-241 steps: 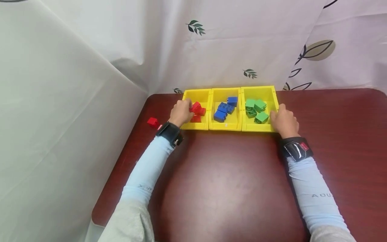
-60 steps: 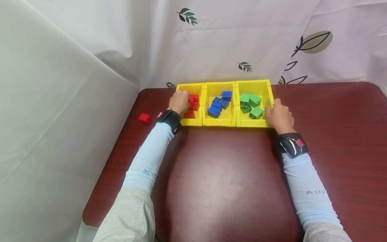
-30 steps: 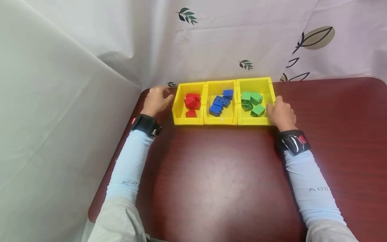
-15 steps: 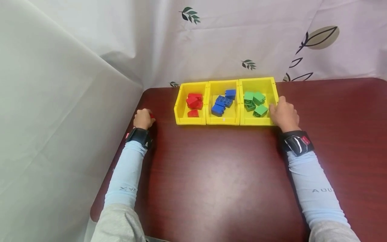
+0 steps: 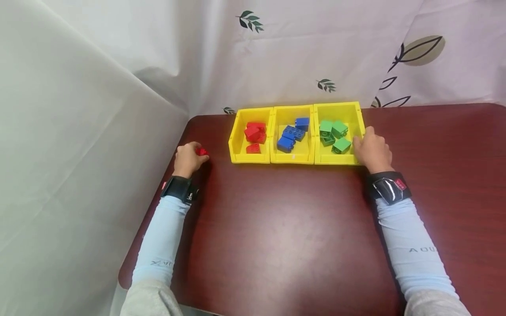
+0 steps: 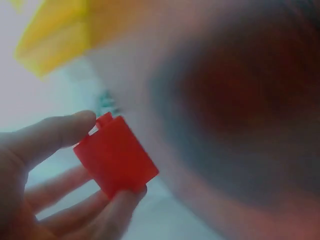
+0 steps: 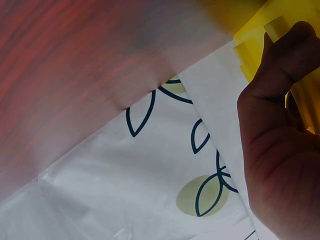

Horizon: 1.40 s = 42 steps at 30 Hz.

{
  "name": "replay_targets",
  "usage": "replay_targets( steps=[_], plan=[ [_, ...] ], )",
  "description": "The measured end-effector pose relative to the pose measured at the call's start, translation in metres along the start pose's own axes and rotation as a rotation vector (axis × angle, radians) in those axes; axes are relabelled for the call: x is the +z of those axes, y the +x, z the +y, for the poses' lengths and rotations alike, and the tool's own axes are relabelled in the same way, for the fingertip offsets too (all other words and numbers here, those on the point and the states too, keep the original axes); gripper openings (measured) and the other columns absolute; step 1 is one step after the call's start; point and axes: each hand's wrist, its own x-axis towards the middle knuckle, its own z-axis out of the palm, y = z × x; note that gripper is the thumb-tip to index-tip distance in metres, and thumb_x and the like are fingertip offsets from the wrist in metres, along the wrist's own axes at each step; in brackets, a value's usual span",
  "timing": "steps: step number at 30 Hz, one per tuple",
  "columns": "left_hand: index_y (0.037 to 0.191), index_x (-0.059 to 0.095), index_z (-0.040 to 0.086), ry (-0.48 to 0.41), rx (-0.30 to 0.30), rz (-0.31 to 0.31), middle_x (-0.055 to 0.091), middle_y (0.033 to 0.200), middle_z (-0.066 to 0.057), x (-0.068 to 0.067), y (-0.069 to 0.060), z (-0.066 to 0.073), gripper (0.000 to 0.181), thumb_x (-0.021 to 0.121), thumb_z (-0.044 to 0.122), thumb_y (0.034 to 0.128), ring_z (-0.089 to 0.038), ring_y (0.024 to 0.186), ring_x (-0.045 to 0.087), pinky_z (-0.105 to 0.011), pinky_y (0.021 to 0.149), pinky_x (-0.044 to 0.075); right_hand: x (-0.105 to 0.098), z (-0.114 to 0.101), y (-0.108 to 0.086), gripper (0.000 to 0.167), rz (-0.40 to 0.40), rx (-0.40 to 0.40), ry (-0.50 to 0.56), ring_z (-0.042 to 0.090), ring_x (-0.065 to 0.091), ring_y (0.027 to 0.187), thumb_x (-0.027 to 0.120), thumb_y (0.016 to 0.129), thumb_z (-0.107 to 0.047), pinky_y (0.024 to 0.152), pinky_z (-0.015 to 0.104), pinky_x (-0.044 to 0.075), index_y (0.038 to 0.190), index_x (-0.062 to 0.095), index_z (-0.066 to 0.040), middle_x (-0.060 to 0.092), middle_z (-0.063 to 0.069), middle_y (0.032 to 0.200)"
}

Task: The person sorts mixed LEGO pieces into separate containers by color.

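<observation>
At the table's left side, my left hand point(image 5: 186, 159) pinches a red toy building brick point(image 5: 202, 151) between thumb and fingers. The left wrist view shows this brick point(image 6: 117, 157) close up, held at opposite edges by the fingertips. My right hand point(image 5: 373, 152) grips the right wall of a yellow bin point(image 5: 336, 159) that holds several green bricks point(image 5: 341, 145). In the right wrist view the thumb of this hand point(image 7: 277, 145) lies over the bin's edge. Some fingers of the right hand are hidden behind the wall.
Two more yellow bins stand joined in a row to the left: the middle bin point(image 5: 294, 159) with several blue bricks point(image 5: 286, 144), the left bin point(image 5: 249, 159) with several red bricks point(image 5: 253, 148). A patterned white cloth point(image 5: 284, 52) hangs behind the dark red table point(image 5: 276, 228).
My left hand has left the red bricks' bin and moved left to the loose red brick, which it now pinches. The right hand has stayed on the right bin.
</observation>
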Motion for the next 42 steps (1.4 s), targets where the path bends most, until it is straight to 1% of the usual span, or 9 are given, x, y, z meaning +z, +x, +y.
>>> replay_targets(
  steps=[6, 9, 13, 22, 26, 31, 36, 38, 42],
  plan=[
    [0.124, 0.065, 0.002, -0.043, 0.128, 0.093, 0.066, 0.119, -0.021, -0.022, -0.019, 0.040, 0.048, 0.077, 0.027, 0.0846, -0.037, 0.103, 0.062, -0.049, 0.090, 0.055, -0.001, 0.000, 0.000, 0.059, 0.015, 0.008, -0.003, 0.053, 0.051, 0.096, 0.027, 0.102, -0.044, 0.073, 0.060, 0.042, 0.133, 0.030, 0.006, 0.046, 0.037, 0.112],
    [0.125, 0.065, 0.004, -0.072, 0.161, 0.075, 0.066, 0.119, -0.018, -0.029, -0.026, 0.059, 0.049, 0.077, 0.027, 0.0841, -0.034, 0.103, 0.060, -0.046, 0.090, 0.056, 0.000, 0.000, -0.001, 0.059, 0.005, 0.009, -0.008, 0.052, 0.051, 0.096, 0.027, 0.102, -0.044, 0.074, 0.060, 0.042, 0.133, 0.029, 0.007, 0.046, 0.037, 0.112],
    [0.126, 0.066, 0.006, -0.082, 0.184, 0.040, 0.065, 0.121, -0.015, -0.029, -0.030, 0.080, 0.049, 0.078, 0.028, 0.0841, -0.030, 0.104, 0.058, -0.042, 0.090, 0.056, 0.001, -0.001, 0.000, 0.060, -0.006, 0.011, -0.010, 0.052, 0.050, 0.096, 0.027, 0.102, -0.044, 0.074, 0.061, 0.042, 0.134, 0.028, 0.006, 0.046, 0.036, 0.113],
    [0.130, 0.064, 0.011, -0.044, 0.216, -0.045, 0.064, 0.126, -0.012, -0.015, -0.017, 0.120, 0.051, 0.077, 0.030, 0.0838, -0.026, 0.107, 0.061, -0.036, 0.093, 0.055, -0.002, 0.000, 0.000, 0.061, 0.000, 0.002, -0.013, 0.053, 0.050, 0.097, 0.027, 0.102, -0.045, 0.075, 0.061, 0.042, 0.135, 0.027, 0.006, 0.046, 0.037, 0.114],
    [0.131, 0.063, 0.012, -0.037, 0.204, -0.103, 0.065, 0.125, -0.010, -0.002, -0.007, 0.129, 0.054, 0.078, 0.029, 0.0827, -0.024, 0.103, 0.061, -0.035, 0.095, 0.054, -0.001, 0.000, -0.001, 0.061, -0.016, 0.002, -0.012, 0.054, 0.051, 0.100, 0.027, 0.102, -0.045, 0.075, 0.061, 0.043, 0.136, 0.027, 0.006, 0.046, 0.038, 0.117],
    [0.123, 0.063, 0.008, -0.037, 0.215, -0.165, 0.065, 0.112, -0.010, 0.025, 0.006, 0.133, 0.048, 0.080, 0.025, 0.0815, -0.023, 0.096, 0.058, -0.034, 0.093, 0.054, 0.001, -0.001, -0.002, 0.061, -0.014, 0.002, -0.006, 0.055, 0.051, 0.101, 0.027, 0.102, -0.045, 0.076, 0.061, 0.043, 0.137, 0.027, 0.006, 0.046, 0.039, 0.119],
    [0.118, 0.067, 0.004, 0.014, 0.256, -0.121, 0.066, 0.104, -0.012, 0.047, 0.015, 0.129, 0.041, 0.079, 0.020, 0.0821, -0.026, 0.092, 0.058, -0.035, 0.091, 0.054, 0.002, -0.003, -0.003, 0.059, -0.020, 0.000, -0.005, 0.052, 0.052, 0.098, 0.028, 0.102, -0.043, 0.075, 0.060, 0.043, 0.136, 0.028, 0.005, 0.047, 0.037, 0.116],
    [0.119, 0.068, 0.003, 0.017, 0.259, -0.098, 0.065, 0.106, -0.013, 0.050, 0.015, 0.128, 0.041, 0.079, 0.021, 0.0827, -0.026, 0.094, 0.056, -0.035, 0.092, 0.053, 0.002, -0.004, -0.003, 0.058, -0.017, 0.000, -0.006, 0.051, 0.052, 0.097, 0.028, 0.102, -0.042, 0.074, 0.059, 0.044, 0.135, 0.028, 0.005, 0.047, 0.036, 0.114],
    [0.122, 0.068, 0.005, 0.001, 0.236, -0.103, 0.061, 0.113, -0.013, 0.050, 0.016, 0.129, 0.045, 0.078, 0.023, 0.0828, -0.026, 0.100, 0.053, -0.036, 0.098, 0.050, 0.001, -0.003, -0.002, 0.058, -0.011, 0.006, -0.007, 0.050, 0.052, 0.095, 0.029, 0.102, -0.043, 0.072, 0.057, 0.043, 0.135, 0.029, 0.005, 0.047, 0.034, 0.111]
  ],
)
